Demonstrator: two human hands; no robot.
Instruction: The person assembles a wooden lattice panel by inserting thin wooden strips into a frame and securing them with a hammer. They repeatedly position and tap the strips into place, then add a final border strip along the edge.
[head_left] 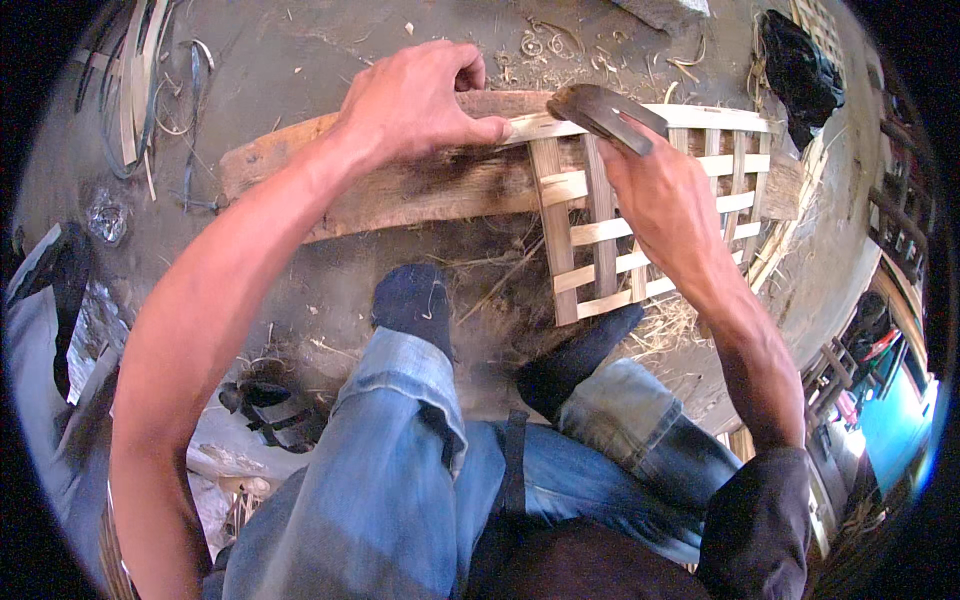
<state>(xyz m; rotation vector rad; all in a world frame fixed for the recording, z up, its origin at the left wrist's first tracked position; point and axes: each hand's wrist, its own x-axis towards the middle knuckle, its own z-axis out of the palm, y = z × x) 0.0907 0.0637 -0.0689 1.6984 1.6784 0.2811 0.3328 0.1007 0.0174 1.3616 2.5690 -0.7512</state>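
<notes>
A woven lattice panel [598, 232] of pale and brown bamboo strips leans on a long wooden board [420, 190]. My left hand [410, 100] reaches over the board's far edge with fingers curled. Its thumb presses on the end of the panel's top strip [535, 127]. My right hand [660, 200] is closed in front of the panel. A dark metal tool that looks like a claw hammer [598, 112] sticks out of it, its head lying over the top strip. The handle is hidden by my fist.
My feet in dark socks [412, 300] stand close to the board. Shavings [555, 40] and straw [680, 335] litter the floor. Loose strips [135, 90] lie at the far left, a black plastic bag [800, 75] at the far right. A dark sandal [275, 410] is by my left leg.
</notes>
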